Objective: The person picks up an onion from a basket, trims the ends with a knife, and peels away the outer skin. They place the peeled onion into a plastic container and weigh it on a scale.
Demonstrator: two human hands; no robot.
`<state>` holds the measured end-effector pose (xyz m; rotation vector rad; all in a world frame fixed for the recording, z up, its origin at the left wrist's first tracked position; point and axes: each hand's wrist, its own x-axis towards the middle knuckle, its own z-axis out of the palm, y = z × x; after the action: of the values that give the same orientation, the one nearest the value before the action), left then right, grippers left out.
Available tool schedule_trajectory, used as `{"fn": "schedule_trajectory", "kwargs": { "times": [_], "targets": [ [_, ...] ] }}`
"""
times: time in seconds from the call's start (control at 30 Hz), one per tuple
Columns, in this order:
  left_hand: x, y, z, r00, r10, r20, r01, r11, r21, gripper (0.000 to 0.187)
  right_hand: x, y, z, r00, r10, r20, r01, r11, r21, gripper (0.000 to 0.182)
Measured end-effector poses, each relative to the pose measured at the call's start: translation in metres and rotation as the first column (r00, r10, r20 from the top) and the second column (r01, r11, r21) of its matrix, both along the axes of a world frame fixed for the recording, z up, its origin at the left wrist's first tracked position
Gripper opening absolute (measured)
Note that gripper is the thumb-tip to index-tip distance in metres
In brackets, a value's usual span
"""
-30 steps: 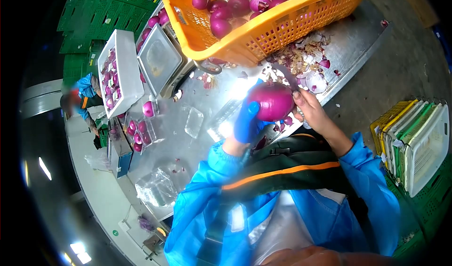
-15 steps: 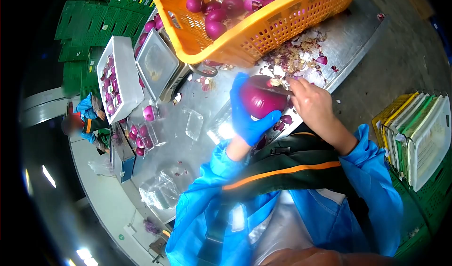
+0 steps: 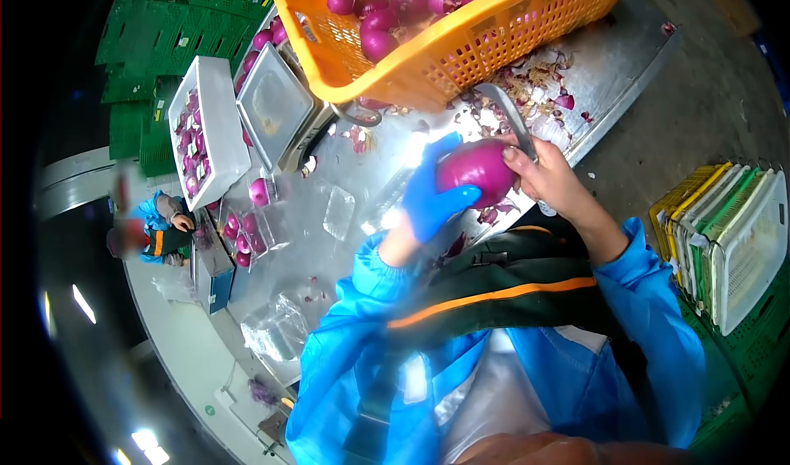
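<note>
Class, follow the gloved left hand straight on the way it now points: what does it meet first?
The left hand would probably meet the large purple onion first; its fingers lie against it, though depth beyond is unclear.

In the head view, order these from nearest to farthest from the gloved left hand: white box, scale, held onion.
From the left hand:
1. Held onion, touching it, on its right.
2. Scale, out to its left on the table.
3. White box, farther left, beyond the scale.
</note>
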<state>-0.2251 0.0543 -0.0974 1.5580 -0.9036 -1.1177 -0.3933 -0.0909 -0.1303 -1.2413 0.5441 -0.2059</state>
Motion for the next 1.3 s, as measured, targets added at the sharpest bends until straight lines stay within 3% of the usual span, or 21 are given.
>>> {"fn": "schedule_trajectory", "kwargs": {
  "times": [0.1,0.17,0.27,0.4,0.43,0.53,0.6,0.67,0.7,0.73,0.8,0.87,0.93,0.97,1.03,1.07,1.1,1.13,1.17,1.23,1.3],
  "targets": [
    [0.002,-0.007,-0.006,0.986,0.074,-0.151,-0.075,0.997,-0.001,0.072,0.006,-0.007,0.002,0.999,0.019,-0.039,-0.015,0.993,0.114,0.041],
    [0.003,0.001,-0.018,0.878,0.134,-0.459,-0.123,0.991,0.054,0.072,0.012,0.006,-0.004,0.990,-0.119,0.069,0.112,0.989,0.098,0.035],
    [-0.004,0.010,-0.020,0.729,0.213,-0.651,-0.208,0.974,0.086,0.072,0.006,0.026,0.029,0.990,-0.123,0.070,0.141,0.804,-0.578,0.026],
    [-0.010,0.011,-0.015,0.659,0.295,-0.692,-0.279,0.950,0.139,0.065,0.016,0.033,0.007,0.974,-0.021,0.223,0.202,0.518,-0.832,0.032],
    [-0.012,0.010,-0.011,0.632,0.324,-0.704,-0.312,0.938,0.151,0.062,0.015,0.035,0.005,0.985,0.003,0.175,0.145,0.541,-0.828,0.029],
    [-0.007,0.018,-0.009,0.546,0.371,-0.752,-0.378,0.909,0.174,0.062,-0.001,0.033,0.022,0.943,0.198,0.267,-0.062,0.893,-0.445,0.022],
    [-0.002,0.024,-0.013,0.445,0.361,-0.820,-0.400,0.899,0.179,0.064,-0.011,0.029,0.018,0.989,-0.003,0.146,-0.033,0.970,0.243,0.016],
    [0.003,0.032,-0.020,0.296,0.317,-0.901,-0.414,0.893,0.178,0.066,-0.002,0.028,-0.021,0.979,-0.197,0.055,0.201,0.977,-0.067,0.022],
    [0.004,0.033,-0.023,0.295,0.296,-0.909,-0.383,0.908,0.171,0.072,0.005,0.031,-0.020,0.980,-0.198,-0.035,0.194,0.977,-0.090,0.027],
    [0.003,0.032,-0.026,0.246,0.297,-0.923,-0.398,0.899,0.183,0.068,0.006,0.034,-0.021,0.994,-0.111,-0.010,0.111,0.993,0.045,0.037],
    [-0.010,0.034,-0.022,0.347,0.254,-0.903,-0.430,0.899,0.087,0.064,0.013,0.050,-0.016,0.988,-0.100,0.115,0.071,0.971,0.228,0.047],
    [-0.011,0.037,-0.025,0.466,0.226,-0.856,-0.389,0.921,0.032,0.062,0.024,0.064,0.009,0.998,-0.069,0.006,0.067,0.930,-0.361,0.067],
    [-0.009,0.037,-0.016,0.265,0.226,-0.938,-0.409,0.907,0.103,0.064,0.032,0.073,0.034,0.961,-0.135,-0.242,-0.097,0.655,-0.749,0.081],
    [-0.010,0.040,-0.016,0.246,0.249,-0.937,-0.412,0.902,0.131,0.064,0.044,0.077,0.014,0.974,-0.223,0.027,0.128,0.452,-0.883,0.078],
    [-0.009,0.045,-0.016,0.217,0.288,-0.933,-0.414,0.892,0.179,0.064,0.053,0.071,0.007,0.968,-0.249,0.001,0.141,0.544,-0.827,0.064],
    [-0.007,0.050,-0.026,0.394,0.251,-0.884,-0.396,0.914,0.083,0.063,0.057,0.067,0.003,0.966,-0.260,-0.013,0.148,0.589,-0.794,0.057],
    [-0.004,0.058,-0.043,0.557,0.209,-0.803,-0.361,0.933,-0.007,0.062,0.062,0.060,-0.011,0.957,-0.290,0.004,0.238,0.776,-0.584,0.038],
    [0.000,0.060,-0.044,0.447,0.204,-0.871,-0.374,0.927,0.025,0.059,0.064,0.051,-0.037,0.941,-0.337,0.024,0.291,0.771,-0.567,0.032],
    [0.003,0.062,-0.045,0.328,0.201,-0.923,-0.386,0.920,0.063,0.059,0.057,0.046,-0.050,0.944,-0.327,-0.038,0.291,0.882,-0.370,0.032],
    [0.007,0.061,-0.043,0.885,0.142,-0.443,-0.223,0.965,-0.136,0.055,0.053,0.046,-0.044,0.948,-0.301,-0.104,0.295,0.953,-0.064,0.031],
    [0.004,0.060,-0.034,0.788,0.143,-0.599,-0.270,0.954,-0.127,0.060,0.046,0.060,-0.016,0.946,-0.294,-0.134,0.310,0.944,0.115,0.030]
  ]
}}
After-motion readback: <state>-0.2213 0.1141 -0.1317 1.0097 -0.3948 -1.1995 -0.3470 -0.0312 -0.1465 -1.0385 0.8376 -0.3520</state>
